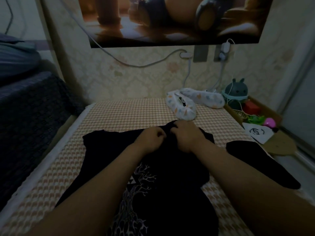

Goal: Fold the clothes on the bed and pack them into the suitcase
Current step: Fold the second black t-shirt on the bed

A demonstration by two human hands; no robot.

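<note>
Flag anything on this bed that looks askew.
The white patterned garment lies crumpled, unfolded, at the far right of the bed. A dark garment sprawls slantwise by its right edge. The black T-shirt, gripped by the left hand and right hand, is bunched at its far edge.

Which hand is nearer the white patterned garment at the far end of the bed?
Right. The right hand grips the black shirt just in front of the white patterned garment; the left hand grips the shirt farther left and nearer the camera.
</note>
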